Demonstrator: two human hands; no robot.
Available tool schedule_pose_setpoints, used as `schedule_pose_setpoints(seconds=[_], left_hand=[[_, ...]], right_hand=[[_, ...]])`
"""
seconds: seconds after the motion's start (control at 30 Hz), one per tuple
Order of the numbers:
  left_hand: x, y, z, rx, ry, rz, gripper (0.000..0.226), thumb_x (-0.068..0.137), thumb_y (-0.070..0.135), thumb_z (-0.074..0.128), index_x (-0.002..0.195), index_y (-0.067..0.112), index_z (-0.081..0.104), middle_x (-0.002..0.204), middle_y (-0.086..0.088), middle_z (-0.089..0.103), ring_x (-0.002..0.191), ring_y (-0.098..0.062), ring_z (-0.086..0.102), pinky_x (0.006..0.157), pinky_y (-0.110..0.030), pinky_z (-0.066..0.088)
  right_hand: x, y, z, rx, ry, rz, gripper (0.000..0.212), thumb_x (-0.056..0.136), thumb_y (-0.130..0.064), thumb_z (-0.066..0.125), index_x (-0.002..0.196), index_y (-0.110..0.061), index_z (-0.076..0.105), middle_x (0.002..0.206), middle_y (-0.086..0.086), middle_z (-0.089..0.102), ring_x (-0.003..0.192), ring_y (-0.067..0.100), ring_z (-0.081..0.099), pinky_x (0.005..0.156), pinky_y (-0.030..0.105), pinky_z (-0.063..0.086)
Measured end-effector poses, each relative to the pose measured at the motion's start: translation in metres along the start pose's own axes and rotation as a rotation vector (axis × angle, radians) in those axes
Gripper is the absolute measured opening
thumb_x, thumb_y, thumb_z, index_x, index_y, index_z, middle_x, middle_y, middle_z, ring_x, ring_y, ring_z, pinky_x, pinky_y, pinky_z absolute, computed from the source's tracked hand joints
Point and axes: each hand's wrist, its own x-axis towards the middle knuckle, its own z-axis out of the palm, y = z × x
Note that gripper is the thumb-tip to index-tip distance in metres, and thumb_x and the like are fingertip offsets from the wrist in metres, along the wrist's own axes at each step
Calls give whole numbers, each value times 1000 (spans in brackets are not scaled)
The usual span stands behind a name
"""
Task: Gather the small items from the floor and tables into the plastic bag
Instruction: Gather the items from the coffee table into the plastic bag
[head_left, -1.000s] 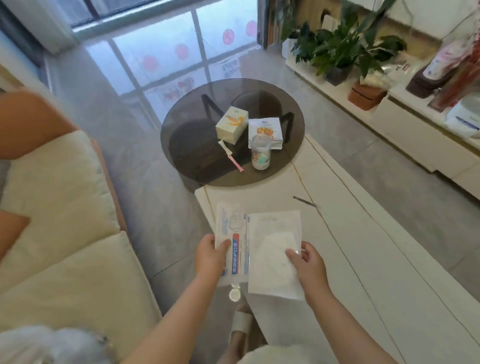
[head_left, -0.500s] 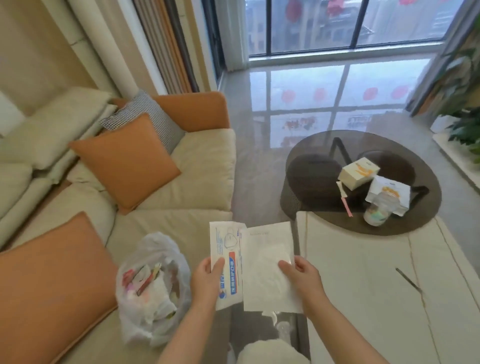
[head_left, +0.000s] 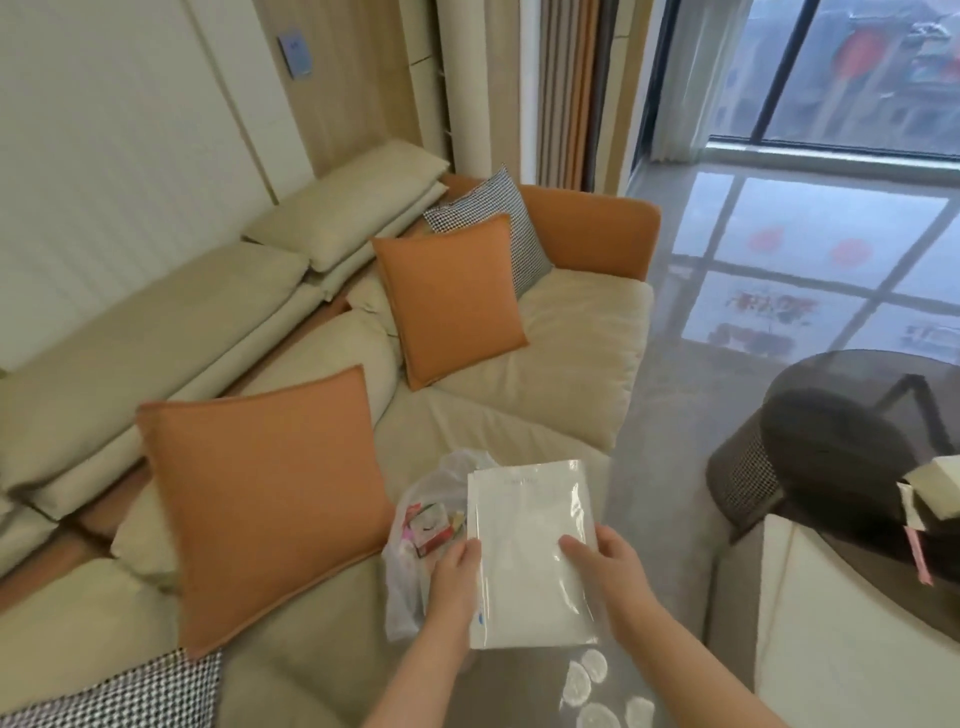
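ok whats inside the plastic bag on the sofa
Through the plastic bag a few small packets show, red, pink and white. The white packets, held by the left hand and right hand, cover the bag's right side, so the rest is hidden.

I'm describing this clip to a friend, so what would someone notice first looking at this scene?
First, the white packet held up in the bottom centre, the left hand and right hand gripping its two sides. Just behind it, the plastic bag sits on the cream sofa, already holding small colourful items. The big orange cushion leaning on the sofa to the left also draws the eye.
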Motion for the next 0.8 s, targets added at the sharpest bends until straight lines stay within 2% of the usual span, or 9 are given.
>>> schedule_pose_setpoints(seconds=[0.07,0.17,0.27,0.37,0.43,0.53,0.6,0.7,0.8], left_hand=[[10,1,-10,-26,-8,-10,18,100,25,45,108,17,59,102,-3,65,97,-25,63,92,-41,50],[30,-1,-28,21,13,-5,18,95,15,55,112,18,59,106,-4,68,97,-25,65,89,-41,53],[57,-11,-51,90,52,-44,27,91,5,54,115,17,57,114,-8,67,101,-27,64,91,-43,53],[85,-24,-70,174,31,-105,34,91,4,52,124,14,56,115,-5,66,102,-23,64,88,-36,52],[96,-25,-78,221,20,-130,35,90,1,51,124,10,55,108,-3,65,100,-23,63,85,-33,51],[114,-27,-85,314,-12,-182,34,89,0,49,120,14,53,101,3,62,96,-21,62,77,-30,52],[126,-29,-88,409,-26,-166,44,88,1,49,130,16,51,113,1,62,103,-20,61,85,-31,52],[141,-27,-90,639,-48,-88,53,93,10,48,145,16,37,143,-1,47,129,-20,47,104,-27,38],[157,-28,-89,794,-51,-25,51,95,14,47,145,17,38,148,-2,41,134,-19,41,109,-27,35]], right_hand=[[8,1,25,-69,-19,2,17,89,-5,58,105,-10,56,88,7,67,74,22,66,61,29,55],[23,7,56,-229,-18,1,43,90,-11,55,131,-15,41,107,5,63,90,24,62,81,38,52],[43,17,75,-400,-1,95,56,93,-9,47,145,-12,27,125,10,56,95,21,52,84,32,43],[59,31,88,-503,42,177,52,89,-4,45,140,-12,39,112,5,60,95,23,56,85,34,47],[68,39,97,-522,52,201,48,87,-1,44,133,-10,47,106,3,61,96,24,58,87,36,49],[83,45,112,-494,72,216,44,89,3,39,130,-7,47,104,6,58,92,24,54,80,31,44],[95,49,121,-489,88,217,44,89,3,37,131,-9,45,105,7,58,90,24,54,79,30,42],[111,55,135,-483,102,206,43,90,3,37,131,-9,45,101,5,56,88,23,53,76,29,39],[126,56,150,-477,108,173,39,93,2,37,129,-8,46,102,5,57,91,22,53,77,27,38]])
